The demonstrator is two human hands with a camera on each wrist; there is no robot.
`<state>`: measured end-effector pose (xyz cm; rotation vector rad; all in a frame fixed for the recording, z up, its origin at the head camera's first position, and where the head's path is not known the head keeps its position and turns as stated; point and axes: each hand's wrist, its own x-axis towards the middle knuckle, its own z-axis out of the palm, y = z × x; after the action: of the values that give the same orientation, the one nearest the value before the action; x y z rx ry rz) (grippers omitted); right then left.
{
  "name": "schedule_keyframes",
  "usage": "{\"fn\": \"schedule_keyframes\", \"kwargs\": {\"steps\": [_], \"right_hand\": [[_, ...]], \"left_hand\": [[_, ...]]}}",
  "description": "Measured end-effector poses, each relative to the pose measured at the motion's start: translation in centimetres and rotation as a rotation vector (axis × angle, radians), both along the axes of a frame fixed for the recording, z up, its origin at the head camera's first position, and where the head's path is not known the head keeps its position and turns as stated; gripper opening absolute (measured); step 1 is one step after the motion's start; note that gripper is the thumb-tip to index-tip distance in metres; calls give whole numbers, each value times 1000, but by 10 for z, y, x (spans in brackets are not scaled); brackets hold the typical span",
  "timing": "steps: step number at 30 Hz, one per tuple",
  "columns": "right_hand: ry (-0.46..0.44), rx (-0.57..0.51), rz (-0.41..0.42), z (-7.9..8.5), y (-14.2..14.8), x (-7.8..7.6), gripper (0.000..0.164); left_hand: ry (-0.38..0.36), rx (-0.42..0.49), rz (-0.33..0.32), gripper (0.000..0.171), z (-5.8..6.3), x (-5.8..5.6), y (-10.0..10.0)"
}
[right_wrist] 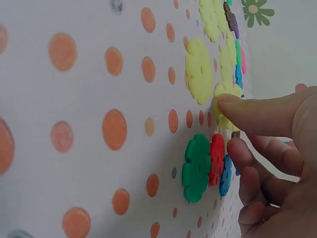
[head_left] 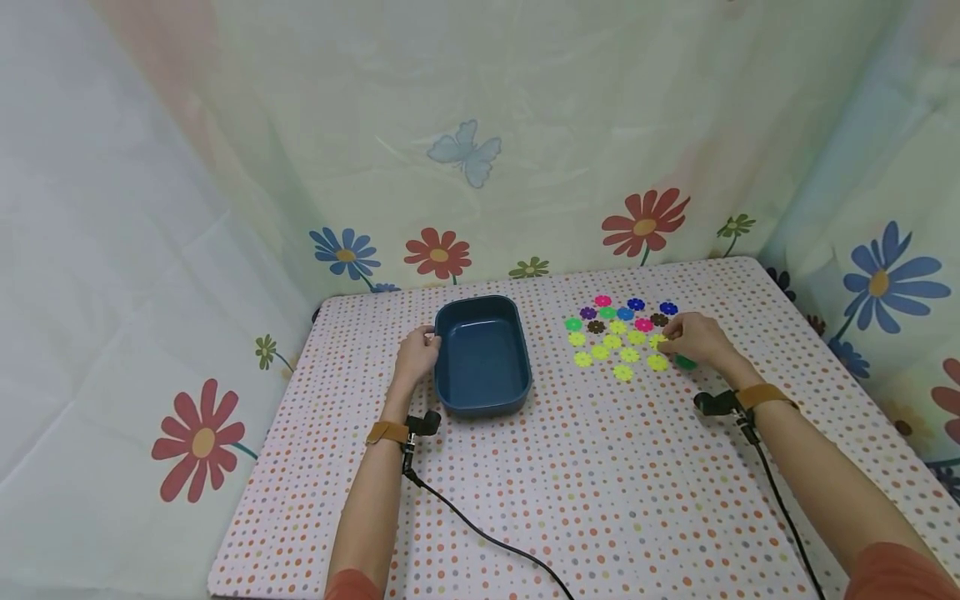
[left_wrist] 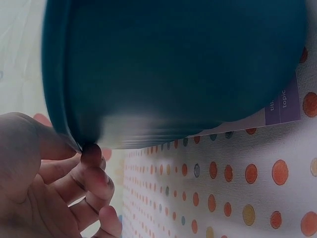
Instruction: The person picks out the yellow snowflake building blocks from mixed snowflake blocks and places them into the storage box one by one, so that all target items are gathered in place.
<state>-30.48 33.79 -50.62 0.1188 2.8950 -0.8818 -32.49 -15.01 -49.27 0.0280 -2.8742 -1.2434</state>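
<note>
At the left rim of a dark blue rectangular tub [head_left: 487, 410] is my left hand [head_left: 416, 358], its thumb and forefinger pinching the edge, as the left wrist view shows close up. My right hand [head_left: 701, 340] is at the right side of a spread of flower-shaped plastic pieces. In the right wrist view its thumb lies on a yellow flower piece [right_wrist: 229, 89], with the forefinger curled close behind it. Just below that hand are a green flower piece [right_wrist: 196, 168], a red one [right_wrist: 216, 156] and a blue one [right_wrist: 225, 176]. The tub's visible inside holds nothing.
Several more flower pieces, yellow ones [head_left: 623, 373] in front and pink [head_left: 603, 301], purple and dark blue ones [head_left: 668, 308] behind, lie right of the tub on the dotted tabletop [head_left: 465, 492]. A printed purple-and-white sheet [left_wrist: 283, 106] shows beneath the tub. Black cables trail from both wrists.
</note>
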Motion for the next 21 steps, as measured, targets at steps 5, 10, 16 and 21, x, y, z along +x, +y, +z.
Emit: {"fn": "schedule_keyframes", "kwargs": {"steps": [5,10,16,21], "right_hand": [[20,-20,-5,0,-1,1,30],[47,-36,-5,-2,2,1,26],[45,-64,-10,4,3,2,32],[27,-138,-17,12,-1,-1,38]], "left_hand": [[-6,0,3,42,0,0,0],[-2,-12,3,43,0,-1,0],[3,-8,5,42,1,0,0],[2,2,4,42,1,0,0]]}}
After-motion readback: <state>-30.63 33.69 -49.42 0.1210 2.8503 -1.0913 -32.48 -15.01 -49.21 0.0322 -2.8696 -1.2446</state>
